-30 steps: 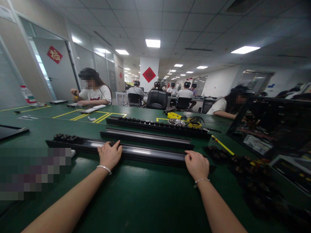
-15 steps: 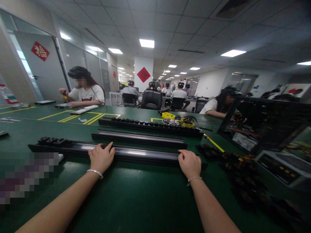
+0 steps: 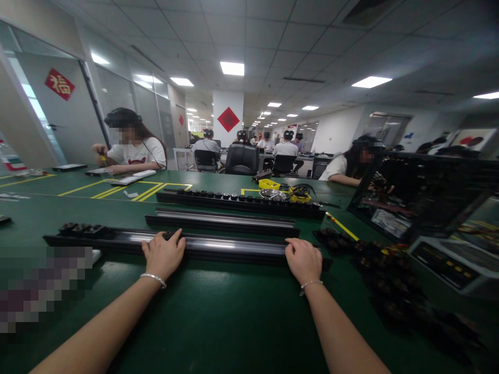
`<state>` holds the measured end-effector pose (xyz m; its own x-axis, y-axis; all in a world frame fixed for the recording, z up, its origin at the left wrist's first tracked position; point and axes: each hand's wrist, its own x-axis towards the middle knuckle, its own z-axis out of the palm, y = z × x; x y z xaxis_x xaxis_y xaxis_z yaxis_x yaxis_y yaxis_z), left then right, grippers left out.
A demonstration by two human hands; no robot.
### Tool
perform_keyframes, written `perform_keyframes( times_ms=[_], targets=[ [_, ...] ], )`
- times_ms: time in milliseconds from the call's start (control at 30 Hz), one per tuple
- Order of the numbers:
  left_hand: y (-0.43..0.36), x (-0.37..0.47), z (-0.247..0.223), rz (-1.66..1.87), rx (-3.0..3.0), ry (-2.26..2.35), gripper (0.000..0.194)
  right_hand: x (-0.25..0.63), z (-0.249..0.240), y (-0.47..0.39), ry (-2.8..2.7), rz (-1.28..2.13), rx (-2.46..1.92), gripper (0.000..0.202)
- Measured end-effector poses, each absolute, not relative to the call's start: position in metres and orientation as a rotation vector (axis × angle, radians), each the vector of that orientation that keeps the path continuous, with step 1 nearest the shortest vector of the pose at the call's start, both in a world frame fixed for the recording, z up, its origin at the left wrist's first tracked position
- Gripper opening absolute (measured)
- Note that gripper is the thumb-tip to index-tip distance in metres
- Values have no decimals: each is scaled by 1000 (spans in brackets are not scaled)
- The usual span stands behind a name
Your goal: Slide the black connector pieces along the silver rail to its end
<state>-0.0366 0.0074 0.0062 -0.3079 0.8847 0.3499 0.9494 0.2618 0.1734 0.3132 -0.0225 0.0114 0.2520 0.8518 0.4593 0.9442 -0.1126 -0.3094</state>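
A person's two bare hands rest on a long black rail (image 3: pixel 234 248) lying on a green table (image 3: pixel 218 317).

The left hand (image 3: pixel 163 254) lies palm down on the near edge of the rail, at about 9 o'clock from the picture's centre. Its fingers (image 3: pixel 177 240) are loosely spread and curl over the rail's top, the fingertips touching a small black part (image 3: pixel 168 235) seated in the channel. The right hand (image 3: pixel 303 259) lies at about 4 o'clock from the centre, near the rail's right end. Its fingers are close together and bent over the near edge, gripping the rail lightly; the fingertips are hidden behind the knuckles.

The rail's long axis runs from 9 o'clock to 3 o'clock across the table, just ahead of the person, with a shiny silver channel along its top. A short row of black sockets (image 3: pixel 81 229) sits at its left end.

Both forearms reach forward from the bottom edge, angled inward, wrists low and nearly flat on the table. Each wrist wears a thin silver bracelet (image 3: pixel 154 279).

Beyond, toward 12 o'clock, lie a second empty rail (image 3: pixel 222 222) and a third rail filled with sockets (image 3: pixel 241 200), both parallel to the first. A heap of loose black parts (image 3: pixel 385 280) sits at 3 o'clock.
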Motion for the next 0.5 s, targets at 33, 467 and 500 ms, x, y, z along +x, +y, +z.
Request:
perform_keyframes(
  times_ms=[33, 467, 500],
  targets=[
    [7, -36, 6, -528, -1730, -2340, 47, 313, 11, -22, -1627, -227, -1985, 33],
    [7, -35, 6, -534, -1729, -2354, 47, 314, 9, -21, -1628, -230, -1964, 33],
    [7, -35, 6, -538, -1730, -2355, 47, 314, 8, -21, -1631, -233, -1961, 33]
  ],
)
